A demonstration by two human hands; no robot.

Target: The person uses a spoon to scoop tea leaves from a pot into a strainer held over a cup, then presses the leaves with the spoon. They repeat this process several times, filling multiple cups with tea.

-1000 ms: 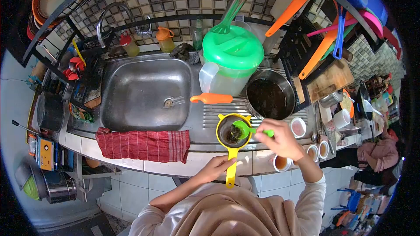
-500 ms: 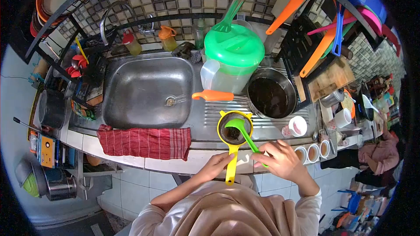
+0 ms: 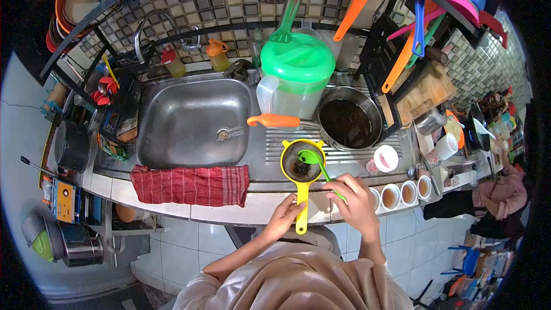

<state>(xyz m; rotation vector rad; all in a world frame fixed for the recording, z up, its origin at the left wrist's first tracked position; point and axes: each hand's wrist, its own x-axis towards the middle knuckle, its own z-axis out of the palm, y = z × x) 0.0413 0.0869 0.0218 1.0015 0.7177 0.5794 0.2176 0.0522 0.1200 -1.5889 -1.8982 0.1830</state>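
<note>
My left hand (image 3: pixel 285 216) grips the handle of a yellow strainer (image 3: pixel 302 196), whose mesh bowl lies over the near edge of the ribbed drainboard. Dark bits rest in the mesh. In my right hand (image 3: pixel 352 200) is a green spoon (image 3: pixel 326 176), its head inside the strainer bowl among the bits. Behind the strainer, a steel pot (image 3: pixel 350 118) holds dark liquid. An orange handle (image 3: pixel 274 120) reaches left from the pot's side, in front of a clear pitcher (image 3: pixel 298 74) with a green lid.
To the left lie a steel sink (image 3: pixel 194 123) and a red cloth (image 3: pixel 190 186) on the counter edge. At right stand a white and pink cup (image 3: pixel 385 159) and several filled cups (image 3: pixel 408 193). Utensils hang overhead. Another person (image 3: pixel 500 198) is at far right.
The green spoon's head has turned and moved within the strainer, and more dark bits show there. My right hand has shifted left. The camera view has turned slightly.
</note>
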